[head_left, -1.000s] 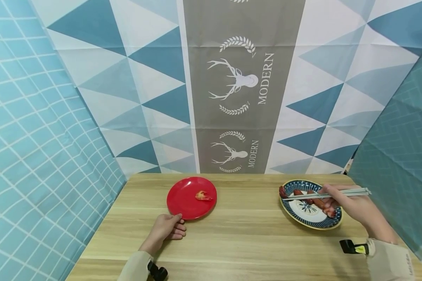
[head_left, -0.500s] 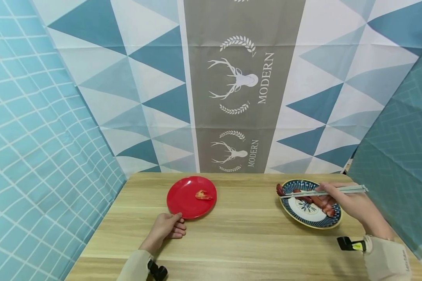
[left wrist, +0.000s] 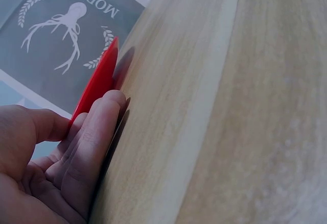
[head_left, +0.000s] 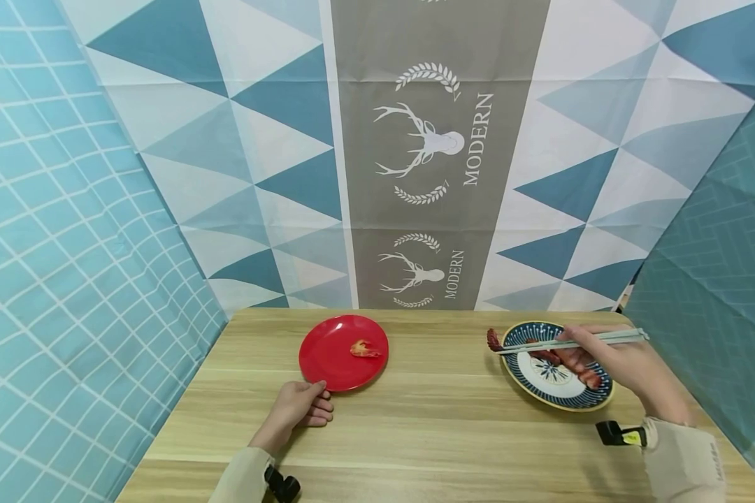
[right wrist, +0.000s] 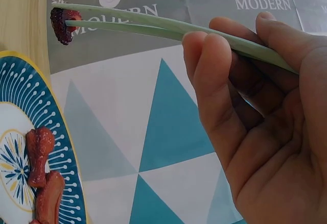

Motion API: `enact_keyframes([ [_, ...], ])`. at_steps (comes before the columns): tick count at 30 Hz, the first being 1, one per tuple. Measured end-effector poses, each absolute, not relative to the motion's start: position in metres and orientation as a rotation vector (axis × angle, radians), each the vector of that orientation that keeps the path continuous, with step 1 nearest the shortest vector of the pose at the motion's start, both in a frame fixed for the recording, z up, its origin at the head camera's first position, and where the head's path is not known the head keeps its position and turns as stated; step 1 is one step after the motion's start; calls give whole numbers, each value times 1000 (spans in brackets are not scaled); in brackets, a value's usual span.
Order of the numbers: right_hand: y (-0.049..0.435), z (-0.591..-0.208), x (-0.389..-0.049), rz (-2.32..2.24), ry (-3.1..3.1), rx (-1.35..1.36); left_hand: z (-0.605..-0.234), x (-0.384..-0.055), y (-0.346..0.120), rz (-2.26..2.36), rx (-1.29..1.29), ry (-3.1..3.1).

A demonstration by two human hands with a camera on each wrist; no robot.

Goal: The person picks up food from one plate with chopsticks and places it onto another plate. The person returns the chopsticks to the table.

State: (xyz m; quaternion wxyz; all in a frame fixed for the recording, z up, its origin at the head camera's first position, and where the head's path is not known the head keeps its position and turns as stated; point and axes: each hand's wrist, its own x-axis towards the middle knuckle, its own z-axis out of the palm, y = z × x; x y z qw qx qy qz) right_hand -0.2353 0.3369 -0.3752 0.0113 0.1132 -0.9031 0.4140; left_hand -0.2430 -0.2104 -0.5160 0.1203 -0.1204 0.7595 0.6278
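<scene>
My left hand [head_left: 294, 407] pinches the near rim of a red plate [head_left: 327, 349], thumb on top and fingers beneath. In the left wrist view that plate [left wrist: 97, 83] appears edge-on. A yellow-orange piece of food [head_left: 364, 348] lies on it. My right hand [head_left: 613, 360] holds pale green chopsticks [right wrist: 255, 53]. Between their tips is a dark red, bumpy piece of food [right wrist: 61, 27], just off the left rim of a blue-and-white patterned plate [head_left: 556, 399]. On this plate lie a drumstick-shaped piece [right wrist: 38, 152] and a reddish-brown elongated piece [right wrist: 49, 198]; the hand partly covers them in the head view.
Both plates stand on a light wooden table [head_left: 440, 419], with bare wood between them. A patterned cloth [head_left: 428, 140] hangs at the back edge. Blue tiled sheets stand along the left [head_left: 69, 244] and right [head_left: 717, 279] sides.
My right hand and the chopsticks have shifted slightly left, carrying the dark red piece from the patterned plate's left edge to just beyond it. The left hand and red plate stay put.
</scene>
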Motion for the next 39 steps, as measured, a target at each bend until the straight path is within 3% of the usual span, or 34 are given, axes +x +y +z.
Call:
enact_keyframes([
  [17, 328, -380, -245, 1329, -2728, 511, -514, -246, -208, 1830, -383, 2228],
  [26, 321, -375, -249, 1399, -2885, 319, -514, -246, -209, 1833, -370, 2235],
  [39, 303, -377, -250, 1451, -2922, 302, -516, -243, -210, 1823, -366, 2227],
])
